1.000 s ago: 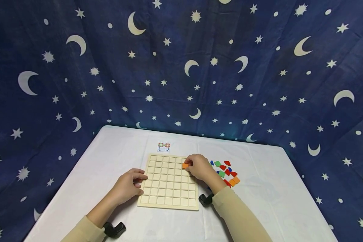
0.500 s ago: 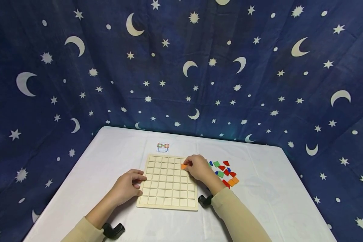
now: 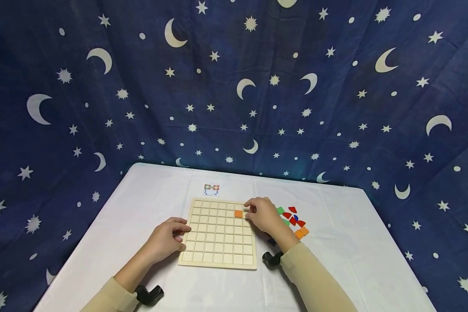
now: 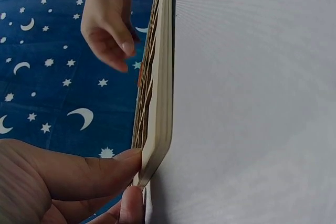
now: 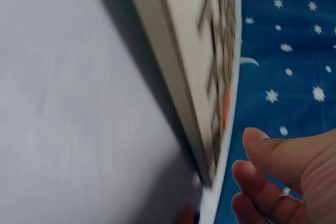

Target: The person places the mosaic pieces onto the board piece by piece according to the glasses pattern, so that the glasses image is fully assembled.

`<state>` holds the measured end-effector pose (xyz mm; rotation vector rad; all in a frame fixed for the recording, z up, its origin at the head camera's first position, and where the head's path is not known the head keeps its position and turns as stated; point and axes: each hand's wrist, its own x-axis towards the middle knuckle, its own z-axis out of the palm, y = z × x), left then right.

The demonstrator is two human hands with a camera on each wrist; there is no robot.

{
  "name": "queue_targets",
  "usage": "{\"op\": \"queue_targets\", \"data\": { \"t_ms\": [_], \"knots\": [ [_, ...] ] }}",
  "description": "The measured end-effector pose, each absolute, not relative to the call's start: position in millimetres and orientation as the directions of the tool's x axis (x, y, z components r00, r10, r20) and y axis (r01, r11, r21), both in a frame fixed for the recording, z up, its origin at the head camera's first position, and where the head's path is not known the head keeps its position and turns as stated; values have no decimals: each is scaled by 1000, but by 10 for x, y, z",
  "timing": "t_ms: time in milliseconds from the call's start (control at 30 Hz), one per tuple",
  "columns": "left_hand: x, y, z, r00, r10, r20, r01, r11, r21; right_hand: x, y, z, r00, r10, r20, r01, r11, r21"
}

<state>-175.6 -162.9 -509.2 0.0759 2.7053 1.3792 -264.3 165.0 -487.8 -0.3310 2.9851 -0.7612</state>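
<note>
A light wooden grid board (image 3: pixel 216 249) lies on the white tabletop. One orange square tile (image 3: pixel 238 214) sits in a cell near its upper right. My left hand (image 3: pixel 165 239) holds the board's left edge with thumb and fingertips, and the left wrist view shows the thumb (image 4: pixel 118 167) against the rim. Just right of the orange tile, my right hand (image 3: pixel 264 215) hovers over the board's right edge. Its thumb and fingers are apart, with nothing seen between them, also in the right wrist view.
Right of the board, partly behind the right forearm, lie loose pieces: red quarter-rounds (image 3: pixel 292 209), green squares (image 3: pixel 281 210), a blue piece and orange squares (image 3: pixel 304 230). A small printed pattern card (image 3: pixel 211 189) lies beyond the board. A starry blue cloth (image 3: pixel 234 86) hangs behind.
My right hand has let go of the orange tile and drawn back to the right, leaving the tile in its cell. The left hand keeps its place on the board's edge.
</note>
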Motion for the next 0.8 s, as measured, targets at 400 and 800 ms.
{"op": "queue_targets", "data": {
  "t_ms": [400,800],
  "knots": [
    [-1772,-1628,-5118,-994,85,-71,-7,588,809,-2605,2566,-4888,-999,-36,-20,-21,876,-483],
    [-1775,-1616,-5120,-995,82,-64,-3,591,806,-2575,3058,-4980,-999,-1,-40,18,888,-460]
  ]
}}
